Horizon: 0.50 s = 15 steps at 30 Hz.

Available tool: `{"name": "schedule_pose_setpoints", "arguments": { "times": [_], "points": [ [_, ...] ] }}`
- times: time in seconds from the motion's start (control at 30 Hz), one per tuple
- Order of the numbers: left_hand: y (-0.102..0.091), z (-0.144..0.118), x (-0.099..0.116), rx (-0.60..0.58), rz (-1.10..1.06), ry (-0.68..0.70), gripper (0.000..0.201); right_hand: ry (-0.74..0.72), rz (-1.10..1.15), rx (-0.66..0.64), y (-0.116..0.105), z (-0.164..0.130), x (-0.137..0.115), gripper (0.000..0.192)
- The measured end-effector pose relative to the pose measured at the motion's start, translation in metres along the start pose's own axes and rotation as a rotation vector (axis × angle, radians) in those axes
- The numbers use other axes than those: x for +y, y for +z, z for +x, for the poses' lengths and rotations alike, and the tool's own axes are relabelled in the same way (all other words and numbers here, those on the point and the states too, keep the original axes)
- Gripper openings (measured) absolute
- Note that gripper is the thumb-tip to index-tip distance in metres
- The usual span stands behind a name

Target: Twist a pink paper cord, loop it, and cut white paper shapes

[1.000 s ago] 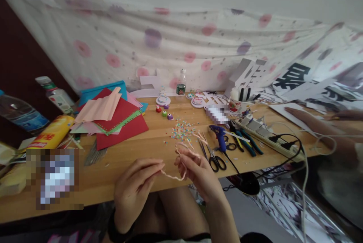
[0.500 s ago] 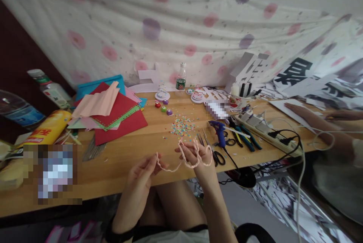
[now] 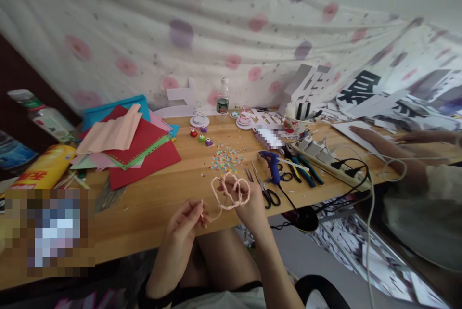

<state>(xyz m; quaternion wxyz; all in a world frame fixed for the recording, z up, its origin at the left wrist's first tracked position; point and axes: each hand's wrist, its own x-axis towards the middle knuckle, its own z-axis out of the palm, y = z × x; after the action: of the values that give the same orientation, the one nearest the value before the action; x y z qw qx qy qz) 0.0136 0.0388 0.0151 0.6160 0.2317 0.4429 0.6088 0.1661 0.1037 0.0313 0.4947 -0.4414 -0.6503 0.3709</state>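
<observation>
A thin pink fuzzy cord (image 3: 231, 192) is looped over the fingers of my right hand (image 3: 249, 208), forming two or three loops above the front edge of the wooden table (image 3: 144, 208). My left hand (image 3: 187, 222) pinches the cord's loose end between thumb and fingertips, just left of the right hand. Both hands hover at the table's front edge, above my lap.
Scissors (image 3: 265, 191), a blue glue gun (image 3: 271, 164), pliers and a power strip (image 3: 325, 157) lie to the right. Coloured confetti (image 3: 224, 160) and paper punches sit behind. Red and pink paper (image 3: 137, 143) is stacked left, with bottles and a yellow can (image 3: 43, 167). Another person's arm (image 3: 393, 148) rests at right.
My right hand has turned and gathered the cord into tighter loops on its fingers. The left hand has closed in toward it, the free end now shorter. The view drifted slightly.
</observation>
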Motion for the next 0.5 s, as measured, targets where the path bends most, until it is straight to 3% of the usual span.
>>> {"name": "schedule_pose_setpoints", "arguments": {
  "times": [0.2, 0.5],
  "points": [
    [0.0, 0.005, 0.006, -0.043, 0.02, -0.043, 0.029, -0.143, -0.059, -0.108, -0.003, 0.0, 0.001, 0.029],
    [-0.003, 0.014, 0.003, -0.024, -0.063, -0.021, 0.023, -0.187, -0.15, -0.191, -0.008, 0.012, -0.012, 0.029]
  ]
}}
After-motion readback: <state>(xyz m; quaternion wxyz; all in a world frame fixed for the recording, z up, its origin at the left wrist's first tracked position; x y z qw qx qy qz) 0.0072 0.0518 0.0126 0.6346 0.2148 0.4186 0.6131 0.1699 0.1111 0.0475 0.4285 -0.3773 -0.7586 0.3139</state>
